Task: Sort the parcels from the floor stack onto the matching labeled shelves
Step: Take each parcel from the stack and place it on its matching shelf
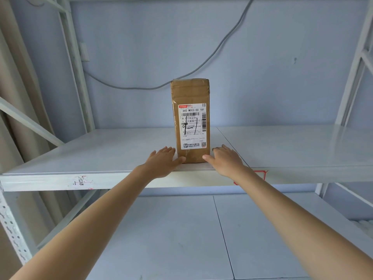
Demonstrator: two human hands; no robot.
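A box (190, 120) is standing upright on a shelf (101, 154), between the left hand (164, 161) and right hand (226, 160), fingers spread flat, seemingly just touching its base.

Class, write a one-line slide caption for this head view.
Both hands flank an upright parcel on a shelf.

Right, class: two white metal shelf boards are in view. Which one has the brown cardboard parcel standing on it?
The upper white metal shelf board: the brown cardboard parcel stands upright on it between the left hand and right hand. The lower board shows nothing on it.
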